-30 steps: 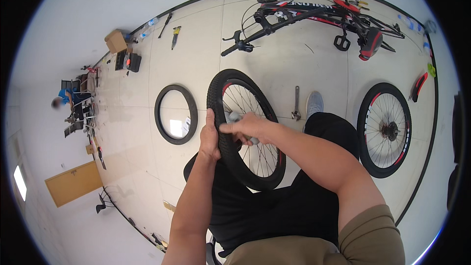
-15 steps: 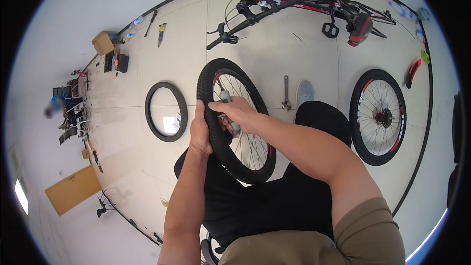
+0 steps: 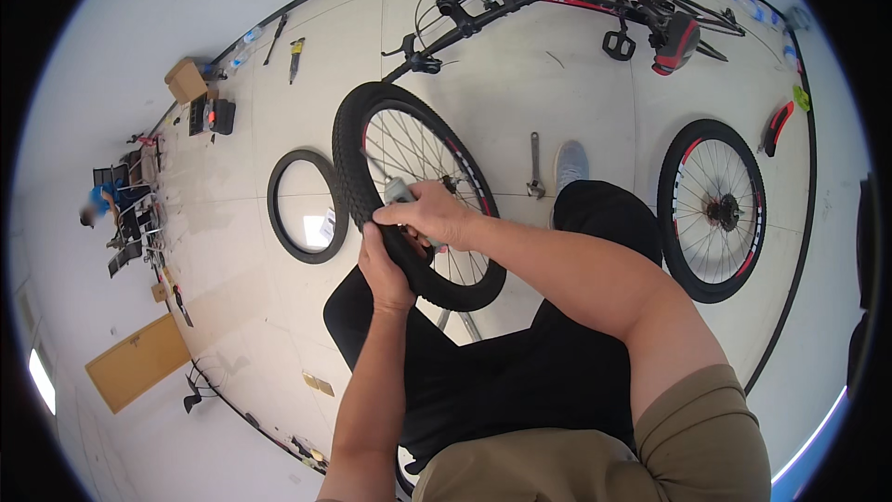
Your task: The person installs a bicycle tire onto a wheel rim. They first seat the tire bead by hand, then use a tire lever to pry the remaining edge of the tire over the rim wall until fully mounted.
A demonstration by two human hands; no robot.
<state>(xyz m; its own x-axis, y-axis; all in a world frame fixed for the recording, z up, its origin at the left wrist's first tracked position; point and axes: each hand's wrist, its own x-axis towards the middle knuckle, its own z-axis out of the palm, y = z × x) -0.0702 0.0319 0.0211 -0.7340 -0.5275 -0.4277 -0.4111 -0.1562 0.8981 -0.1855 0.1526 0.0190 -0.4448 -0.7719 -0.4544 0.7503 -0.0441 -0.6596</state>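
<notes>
Apparently mid-work near rim [image 3: 476, 177]: gripping grey tool [image 3: 398, 191] in right hand [image 3: 429, 214], clasping bicycle wheel [image 3: 450, 183], tilted before knees [image 3: 599, 209], by tyre [image 3: 349, 153] in left hand [image 3: 386, 271]; next, likely need to brace it firmly.

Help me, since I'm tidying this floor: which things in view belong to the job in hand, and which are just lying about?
In hand:
held wheel, gripped by the left hand
grey tool, in the right hand

Untouched, seemingly just lying about:
adjustable wrench
loose tyre
second wheel
bicycle frame
cardboard box
</notes>
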